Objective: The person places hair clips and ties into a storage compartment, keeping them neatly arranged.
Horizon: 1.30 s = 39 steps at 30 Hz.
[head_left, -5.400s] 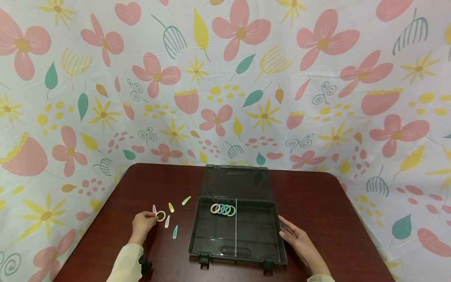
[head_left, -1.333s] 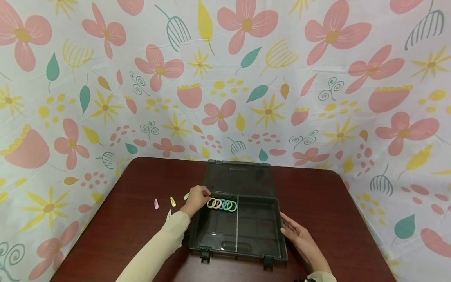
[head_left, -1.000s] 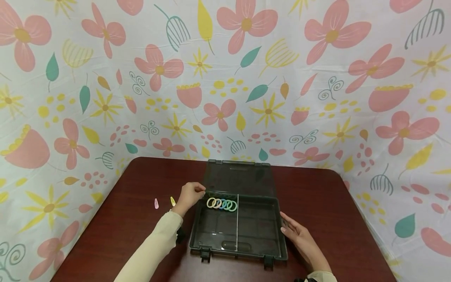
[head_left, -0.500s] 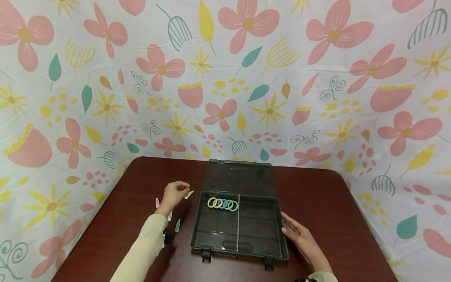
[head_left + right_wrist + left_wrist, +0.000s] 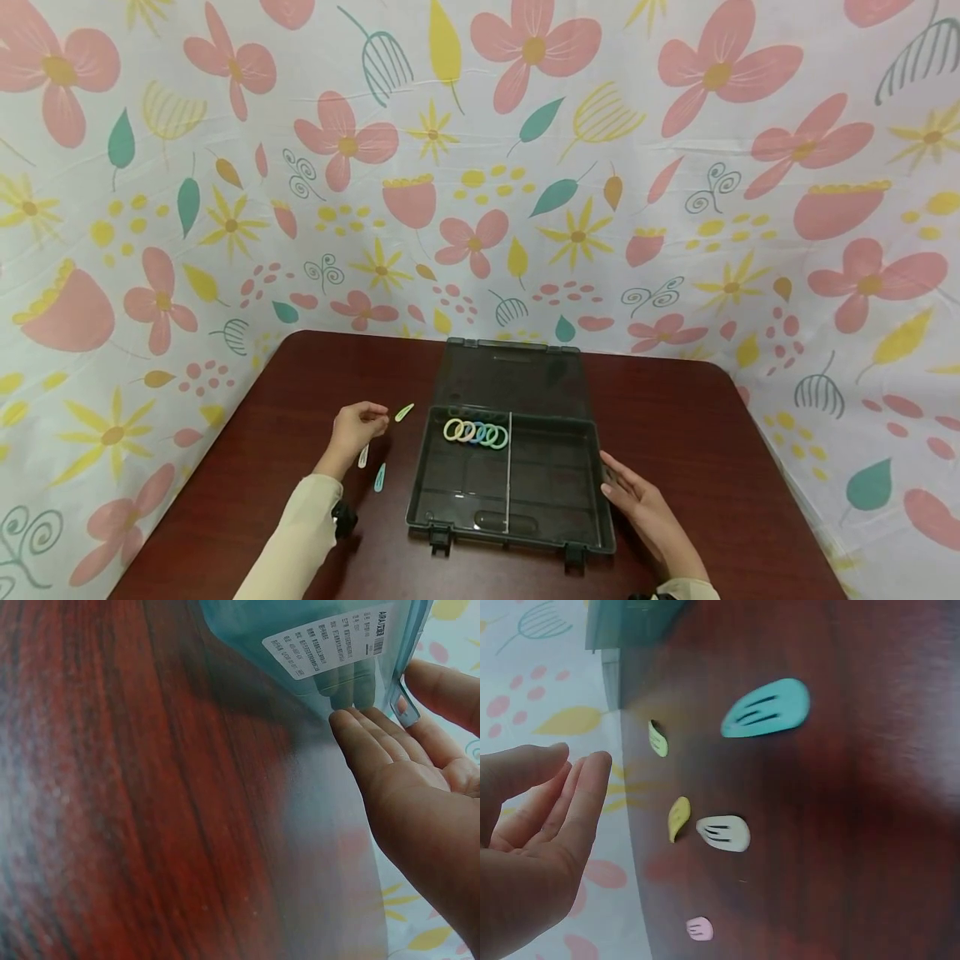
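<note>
My left hand hovers above the table's left side, thumb and fingertips apart, holding nothing. Around it lie snap hair clips: light green, white and teal. The left wrist view also has a yellow hair clip and a pink hair clip, which the hand hides in the head view. A dark see-through plastic box lies with its lid folded back. Several pastel rings overlap in a row in its left compartment. My right hand rests straight fingers against the box's right side.
A pale divider splits the box in two. The lid lies toward the back of the dark red table. Two latches stick out at the box's front. A flower-patterned cloth hangs behind.
The left hand carried a pale yellow ring from the table into the box's left compartment, let it go at the row's left end, then drew back left over the clips. The right hand stayed put.
</note>
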Available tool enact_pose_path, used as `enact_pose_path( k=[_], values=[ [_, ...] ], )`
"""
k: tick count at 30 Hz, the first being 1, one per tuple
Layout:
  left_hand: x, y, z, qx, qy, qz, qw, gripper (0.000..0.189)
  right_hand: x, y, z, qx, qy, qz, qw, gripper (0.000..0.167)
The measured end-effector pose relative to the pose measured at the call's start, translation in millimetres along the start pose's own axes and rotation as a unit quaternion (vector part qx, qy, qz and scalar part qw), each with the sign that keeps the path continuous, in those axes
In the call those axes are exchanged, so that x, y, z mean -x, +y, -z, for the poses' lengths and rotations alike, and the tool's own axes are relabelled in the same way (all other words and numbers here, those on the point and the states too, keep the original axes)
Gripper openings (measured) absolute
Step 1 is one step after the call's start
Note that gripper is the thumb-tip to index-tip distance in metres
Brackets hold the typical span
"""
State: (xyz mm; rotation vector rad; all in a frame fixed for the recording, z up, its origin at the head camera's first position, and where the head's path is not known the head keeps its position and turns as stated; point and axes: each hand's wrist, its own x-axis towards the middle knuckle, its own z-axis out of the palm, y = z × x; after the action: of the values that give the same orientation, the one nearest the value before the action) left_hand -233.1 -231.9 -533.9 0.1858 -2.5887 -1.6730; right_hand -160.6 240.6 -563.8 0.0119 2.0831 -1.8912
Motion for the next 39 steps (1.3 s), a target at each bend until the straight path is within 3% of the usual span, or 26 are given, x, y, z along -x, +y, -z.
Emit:
enact_pose_path(
  k=[6,15,17,21,26,32,39],
  values=[
    [14.5,-15.9,1.0,0.024,-0.016,0.016,0.9995,0.023,-0.3,-0.9,1.0,-0.001,-0.004,-0.004,1.0000,0.063],
    [46.2,-21.8,4.7,-0.006,-0.017,0.047,0.9988,0.020,-0.7,0.5,3.7,-0.002,0.001,-0.004,1.0000,0.062],
    [53.0,-25.7,5.4,-0.015,-0.017,0.045,0.9987,0.020,-0.5,0.9,3.8,-0.004,0.000,-0.003,1.0000,0.062],
    [62.7,-33.2,5.3,-0.048,-0.014,0.004,0.9987,0.019,-0.5,2.8,3.9,-0.011,-0.007,-0.002,0.9999,0.063],
    [64.7,-33.3,3.3,-0.109,-0.009,-0.029,0.9935,0.020,0.6,5.9,4.6,-0.010,0.002,-0.012,0.9999,0.062],
    [60.7,-27.2,-1.6,-0.176,-0.011,-0.016,0.9842,0.023,1.5,4.2,4.3,-0.003,0.009,-0.017,0.9998,0.062],
    [57.8,-26.3,-5.9,-0.170,-0.007,-0.030,0.9850,0.017,0.2,2.6,3.6,-0.005,0.005,-0.013,0.9999,0.062]
  ],
)
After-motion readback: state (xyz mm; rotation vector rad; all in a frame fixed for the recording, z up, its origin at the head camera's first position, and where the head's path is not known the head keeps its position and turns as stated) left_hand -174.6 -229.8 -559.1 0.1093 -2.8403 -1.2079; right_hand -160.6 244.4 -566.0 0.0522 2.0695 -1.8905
